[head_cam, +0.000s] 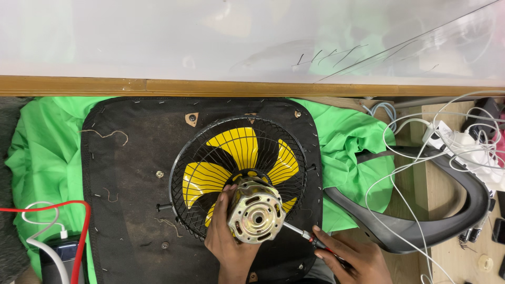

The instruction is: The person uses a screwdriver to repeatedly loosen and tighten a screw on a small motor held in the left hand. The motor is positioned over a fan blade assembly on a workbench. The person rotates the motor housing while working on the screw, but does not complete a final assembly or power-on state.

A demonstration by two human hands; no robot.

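Left hand (227, 231) grips the fan motor (255, 210) at frame 6 o'clock, atop the black grille (184, 163) with yellow blades (239, 144). Right hand (350, 257) clenches a screwdriver (302, 232), tip at the motor's 4 o'clock. Step: working a motor screw; needs a steady tip, motor held firm.

Left hand (227, 234) cupped, right hand (351, 256) fingers pinched, both low.
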